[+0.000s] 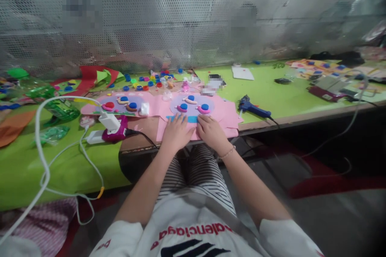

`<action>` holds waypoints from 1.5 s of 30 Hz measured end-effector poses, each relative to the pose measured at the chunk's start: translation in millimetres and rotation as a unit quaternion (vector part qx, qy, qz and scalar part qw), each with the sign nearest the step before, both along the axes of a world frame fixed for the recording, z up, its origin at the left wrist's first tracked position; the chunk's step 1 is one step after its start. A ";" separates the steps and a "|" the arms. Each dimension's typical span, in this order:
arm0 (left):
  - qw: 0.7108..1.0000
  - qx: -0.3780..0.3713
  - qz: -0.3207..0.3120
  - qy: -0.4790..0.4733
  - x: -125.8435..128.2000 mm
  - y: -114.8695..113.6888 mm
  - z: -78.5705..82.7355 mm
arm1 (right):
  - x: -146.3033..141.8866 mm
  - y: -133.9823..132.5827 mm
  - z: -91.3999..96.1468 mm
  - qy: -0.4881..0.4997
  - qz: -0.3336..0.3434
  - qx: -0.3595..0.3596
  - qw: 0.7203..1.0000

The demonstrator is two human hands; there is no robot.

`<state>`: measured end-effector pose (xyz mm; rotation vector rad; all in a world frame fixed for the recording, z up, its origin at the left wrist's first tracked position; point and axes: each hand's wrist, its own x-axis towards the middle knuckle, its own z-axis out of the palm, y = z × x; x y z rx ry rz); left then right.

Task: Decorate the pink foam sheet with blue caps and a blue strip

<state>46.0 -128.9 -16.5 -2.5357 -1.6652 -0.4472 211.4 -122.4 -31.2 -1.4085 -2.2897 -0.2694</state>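
Note:
Both of my hands rest on a pink paper sheet (229,116) near the table's front edge. My left hand (177,131) lies palm down with its fingers apart, fingertips on a blue strip (192,119). My right hand (211,131) presses on the right end of that strip, its fingers extended and slightly bent. Just beyond them is a lilac oval (193,106) on the pink sheet, bearing three snail-like shapes with blue caps; one of them is a pink snail shape (204,108). A similar decorated lilac oval (137,100) lies to the left.
A blue glue gun (255,107) lies to the right, its cord over the table edge. At left stand a purple power strip (116,130) with white chargers and cables, and a green bottle (57,100). Loose bottle caps (144,82) and a phone (213,84) lie behind; a perforated metal screen (169,20) backs the table.

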 end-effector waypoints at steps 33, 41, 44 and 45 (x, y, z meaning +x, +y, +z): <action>1.000 0.020 0.013 0.012 9.6 1.6 8.0 | -2.5 -4.1 -3.8 -0.041 0.025 0.016 0.999; 1.000 0.009 -0.001 0.029 12.6 4.4 4.1 | -0.1 -2.1 2.6 -0.048 0.044 -0.015 0.998; 1.000 0.015 0.001 0.016 9.8 0.1 6.6 | 5.1 -0.3 6.2 -0.073 0.091 -0.043 0.992; 1.000 0.014 0.007 0.013 6.6 -2.4 7.4 | 5.9 -0.8 7.0 -0.061 0.081 -0.055 0.993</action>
